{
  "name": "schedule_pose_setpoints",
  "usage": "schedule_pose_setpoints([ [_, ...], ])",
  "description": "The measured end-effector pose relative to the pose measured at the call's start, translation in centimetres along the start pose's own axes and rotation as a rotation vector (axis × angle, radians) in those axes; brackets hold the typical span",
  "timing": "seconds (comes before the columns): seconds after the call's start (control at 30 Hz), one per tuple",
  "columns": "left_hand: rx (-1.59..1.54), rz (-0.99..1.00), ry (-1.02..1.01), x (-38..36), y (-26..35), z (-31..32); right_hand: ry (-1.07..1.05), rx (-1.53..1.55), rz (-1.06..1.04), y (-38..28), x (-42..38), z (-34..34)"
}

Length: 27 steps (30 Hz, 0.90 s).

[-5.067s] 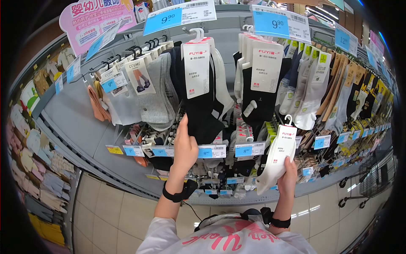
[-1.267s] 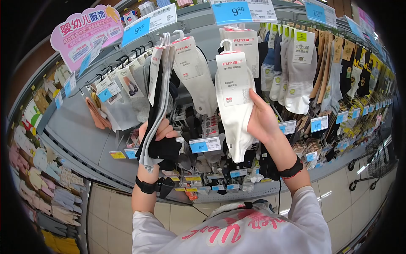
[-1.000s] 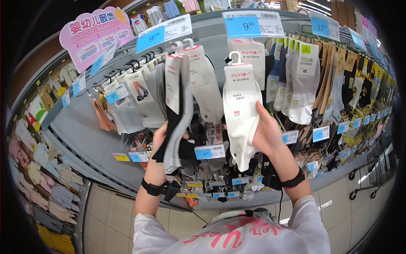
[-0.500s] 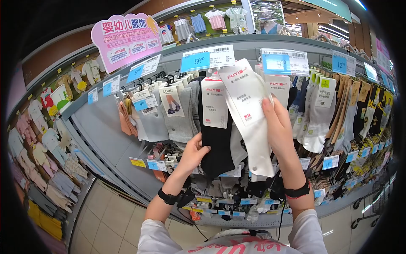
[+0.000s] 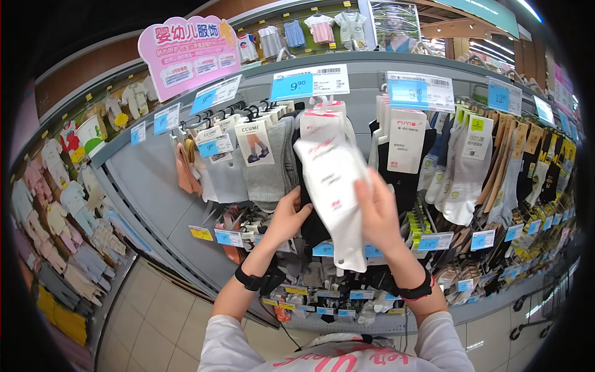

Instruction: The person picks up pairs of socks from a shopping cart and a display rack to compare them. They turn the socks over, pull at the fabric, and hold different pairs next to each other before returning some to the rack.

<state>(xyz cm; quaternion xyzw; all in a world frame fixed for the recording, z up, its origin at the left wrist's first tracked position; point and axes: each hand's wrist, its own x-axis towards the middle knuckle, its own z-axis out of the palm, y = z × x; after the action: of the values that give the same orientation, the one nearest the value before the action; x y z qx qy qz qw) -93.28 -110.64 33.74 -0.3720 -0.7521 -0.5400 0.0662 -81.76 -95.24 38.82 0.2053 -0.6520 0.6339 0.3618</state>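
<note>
My right hand (image 5: pixel 377 208) grips a white sock pack (image 5: pixel 334 198) with a white label, slightly blurred and tilted in front of the rack. Behind it hang black socks (image 5: pixel 313 230) under a price tag (image 5: pixel 309 83) reading 9.90. At the left edge of those black socks is my left hand (image 5: pixel 290 217), thumb and fingers closed on that edge. Grey socks (image 5: pixel 266 180) with a CCUMI label hang just left of my left hand. Another black sock pack (image 5: pixel 404 149) with a FUYI label hangs to the right of the white pack.
White socks (image 5: pixel 468 186) and brown and black ones hang further right. A pink sign (image 5: pixel 189 56) stands at the upper left. Baby clothes (image 5: pixel 56 173) hang along the left wall. Lower rows hold more socks and blue price tags (image 5: pixel 435 242). A wheeled cart (image 5: pixel 532 325) is at the lower right.
My right hand has moved left and slightly down with the white sock pack, which now covers more of the black socks. My left hand stays close to its earlier place.
</note>
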Motion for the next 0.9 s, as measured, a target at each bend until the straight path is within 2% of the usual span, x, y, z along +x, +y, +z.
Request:
schedule_pose_setpoints([
  [0.03,-0.109,-0.07,-0.013,-0.1,0.1,0.4,0.047,0.145,0.012,-0.4,0.6,-0.4],
  [0.1,-0.178,0.112,0.053,0.6,-0.8,1.7,0.115,0.004,-0.077,-0.8,1.9,-1.2],
  [0.13,-0.183,0.109,0.043,1.0,-1.6,1.9,0.124,-0.002,-0.07,-0.4,2.4,-1.1],
  [0.2,0.131,0.098,-0.006,2.1,-2.1,2.0,0.18,-0.023,-0.188,0.9,3.0,0.0],
  [0.23,0.111,0.119,-0.021,2.3,-1.3,2.3,0.146,-0.133,-0.148,0.9,2.9,0.1],
  [0.3,0.157,0.23,0.003,2.8,-1.1,2.5,0.16,-0.236,-0.24,1.0,2.8,1.1],
  [0.37,0.139,0.191,-0.022,2.9,-1.0,2.6,0.142,-0.229,-0.214,1.5,2.2,1.3],
  [0.43,0.1,0.313,-0.017,2.6,-1.1,2.5,0.123,-0.223,-0.183,1.7,1.4,1.4],
  [0.5,-0.31,0.106,-0.061,2.2,-0.8,2.3,0.014,-0.22,-0.036,1.6,0.4,1.6],
  [0.57,-0.404,0.072,-0.104,1.5,-2.7,2.0,-0.092,-0.053,0.085,2.4,-0.5,2.1],
  [0.63,-0.87,-0.173,-0.139,0.2,-0.4,2.2,-0.167,0.008,0.138,2.5,-1.4,2.4],
  [0.7,-1.048,-0.319,-0.163,0.0,-1.3,1.5,-0.195,0.049,0.084,4.7,-2.0,2.6],
  [0.77,-0.462,-0.123,-0.095,0.9,-3.3,0.8,-0.251,-0.262,0.106,4.8,-1.7,0.9],
  [0.83,-0.429,-0.097,0.121,1.4,-1.0,1.5,-0.173,-0.459,-0.064,5.3,-0.9,-1.2],
  [0.87,-0.558,-0.095,0.147,1.3,-0.5,1.5,-0.168,-0.51,-0.008,5.4,-0.4,-2.1],
  [0.9,-0.488,-0.105,0.118,1.0,-1.0,1.2,-0.167,-0.557,0.048,5.6,-0.1,-2.9],
])
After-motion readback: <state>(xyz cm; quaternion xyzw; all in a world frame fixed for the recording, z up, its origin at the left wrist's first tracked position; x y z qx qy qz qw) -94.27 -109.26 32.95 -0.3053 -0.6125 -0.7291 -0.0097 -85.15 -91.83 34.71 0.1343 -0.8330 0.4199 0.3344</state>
